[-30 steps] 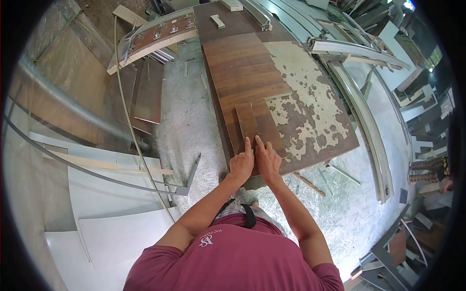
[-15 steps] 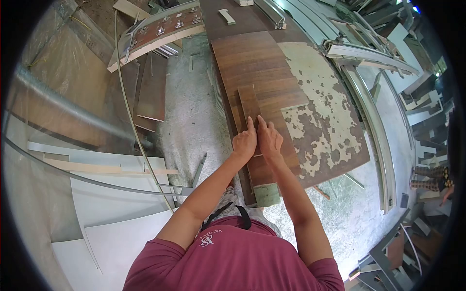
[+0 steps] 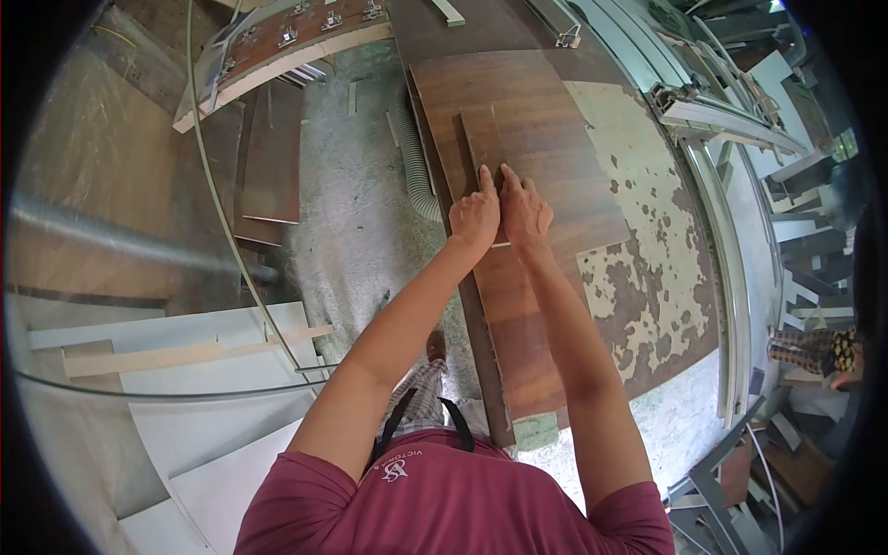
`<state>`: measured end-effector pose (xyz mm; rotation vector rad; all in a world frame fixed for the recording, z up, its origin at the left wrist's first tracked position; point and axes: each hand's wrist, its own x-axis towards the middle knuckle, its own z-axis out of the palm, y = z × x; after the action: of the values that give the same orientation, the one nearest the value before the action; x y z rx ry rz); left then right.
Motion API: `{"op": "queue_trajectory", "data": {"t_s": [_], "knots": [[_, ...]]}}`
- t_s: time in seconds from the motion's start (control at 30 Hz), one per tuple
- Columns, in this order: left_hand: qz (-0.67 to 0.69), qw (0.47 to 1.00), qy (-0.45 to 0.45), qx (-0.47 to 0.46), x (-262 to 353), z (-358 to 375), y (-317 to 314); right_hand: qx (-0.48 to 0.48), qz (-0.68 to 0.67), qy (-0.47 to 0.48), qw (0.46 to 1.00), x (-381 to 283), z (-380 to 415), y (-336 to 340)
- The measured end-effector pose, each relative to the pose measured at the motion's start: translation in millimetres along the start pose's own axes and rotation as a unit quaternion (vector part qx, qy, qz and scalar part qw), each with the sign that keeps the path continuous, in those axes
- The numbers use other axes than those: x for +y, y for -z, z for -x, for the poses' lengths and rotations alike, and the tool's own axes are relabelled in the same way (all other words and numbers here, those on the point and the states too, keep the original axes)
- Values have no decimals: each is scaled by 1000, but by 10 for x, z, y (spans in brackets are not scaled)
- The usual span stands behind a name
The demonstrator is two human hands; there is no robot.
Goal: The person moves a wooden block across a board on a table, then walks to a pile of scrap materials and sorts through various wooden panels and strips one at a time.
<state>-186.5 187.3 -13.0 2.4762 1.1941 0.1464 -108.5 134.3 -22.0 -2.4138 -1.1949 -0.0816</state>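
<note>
A narrow brown wooden strip [image 3: 481,132] lies lengthwise on a larger wood-grain board [image 3: 564,120]. My left hand [image 3: 475,217] is at the strip's left side near its close end, index finger stretched forward and the other fingers curled. Beside it, my right hand [image 3: 527,213] sits at the right side, its index finger pointing forward too. Both hands bear on the strip; the thumbs and the undersides of the fingers are hidden. Under the board is a bench top [image 3: 698,305] with worn, pale patches.
Metal rails [image 3: 717,250] run along the bench's right side. A ribbed hose [image 3: 413,162] hangs at its left. A panel with metal fittings [image 3: 305,37] stands at upper left, white sheets [image 3: 231,481] at lower left. At far right is a person in plaid trousers [image 3: 800,347].
Both hands have slid forward with the wooden strip, whose far end is now nearer the board's far edge. My view has also shifted, showing more of the board's near part.
</note>
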Motion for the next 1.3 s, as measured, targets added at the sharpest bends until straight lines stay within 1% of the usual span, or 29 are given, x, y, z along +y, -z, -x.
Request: {"op": "queue_trajectory", "data": {"t_s": [0.07,0.3,0.37,0.43,0.57,0.7,0.83,0.97,1.03,1.13,1.27,1.3], "knots": [[17,999,4,49,-98,-260,-31,2,-1,0,1000,-68,-234,-94],[8,999,-3,46,-317,-1025,171,-10,24,-3,1000,-308,-996,-335],[-31,998,-11,45,-349,-1219,215,-12,27,-7,1000,-349,-1184,-405],[-21,999,-7,48,-364,-1409,241,-20,35,-9,999,-375,-1357,-458],[-14,998,-2,58,-401,-1643,253,-23,32,-8,999,-396,-1591,-541],[-9,999,7,46,-386,-1716,284,-14,32,-4,999,-364,-1684,-593],[-17,998,6,58,-376,-1673,298,-27,42,2,999,-357,-1670,-570],[-4,997,33,62,-316,-1528,220,-6,35,37,999,-279,-1522,-560],[1,997,36,67,-279,-1332,187,-42,30,5,999,-252,-1340,-478],[3,997,39,68,-158,-956,109,-50,37,3,998,-166,-991,-342],[-3,997,46,54,69,-354,-22,-24,25,19,999,27,-378,-90],[-4,997,43,57,134,-186,-71,-31,25,17,999,76,-205,3]]}}
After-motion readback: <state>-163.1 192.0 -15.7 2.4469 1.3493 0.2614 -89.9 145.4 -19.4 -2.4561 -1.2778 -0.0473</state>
